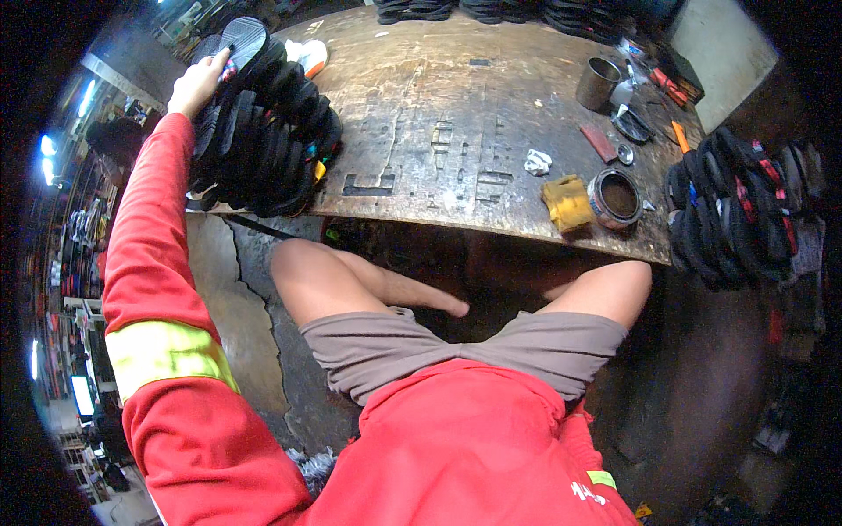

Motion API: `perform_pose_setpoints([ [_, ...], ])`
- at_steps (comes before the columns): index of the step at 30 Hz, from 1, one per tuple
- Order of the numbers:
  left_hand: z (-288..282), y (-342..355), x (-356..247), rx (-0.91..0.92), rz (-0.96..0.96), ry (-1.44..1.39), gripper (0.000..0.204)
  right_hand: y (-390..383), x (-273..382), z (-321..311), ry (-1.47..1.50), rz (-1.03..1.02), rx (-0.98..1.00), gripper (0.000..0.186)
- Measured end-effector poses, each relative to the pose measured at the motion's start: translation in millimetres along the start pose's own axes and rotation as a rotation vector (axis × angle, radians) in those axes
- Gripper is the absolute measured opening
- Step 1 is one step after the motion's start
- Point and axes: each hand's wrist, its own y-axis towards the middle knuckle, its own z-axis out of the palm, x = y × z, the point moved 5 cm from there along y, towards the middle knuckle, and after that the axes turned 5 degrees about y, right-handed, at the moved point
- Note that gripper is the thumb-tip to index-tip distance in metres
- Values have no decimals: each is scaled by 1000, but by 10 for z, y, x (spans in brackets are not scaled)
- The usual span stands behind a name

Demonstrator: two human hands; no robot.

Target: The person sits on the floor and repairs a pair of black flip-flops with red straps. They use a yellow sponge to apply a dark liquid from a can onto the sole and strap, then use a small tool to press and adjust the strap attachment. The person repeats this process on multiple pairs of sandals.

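Note:
At the far left of the wooden table point(395, 96), my left hand point(195, 89) reaches to the top of a tall pile of black sandals point(263, 140). Its fingers are closed on the upper sandal point(246, 40), whose grey ribbed sole shows; a patch of coloured strap peeks out by the fingertips. The thumb side is partly hidden by the sandal. My right hand is out of the picture; only a bit of the red right sleeve point(579, 438) shows beside my body.
On the table's right stand an open tin point(617, 200), a yellow block point(567, 202), crumpled white paper point(538, 162), a red block point(599, 143) and a metal cup point(599, 83). More sandals point(728, 206) are stacked at the right edge. Other dark stacks point(500, 9) line the far edge.

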Motion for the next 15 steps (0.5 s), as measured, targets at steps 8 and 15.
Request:
perform_pose_setpoints([
  [8,-194,-171,-39,-241,-619,-476,76,-5,102,149,-104,-31,53,45],
  [15,-117,-483,248,-209,-392,-534,75,9,298,239,-228,-34,52,45],
])
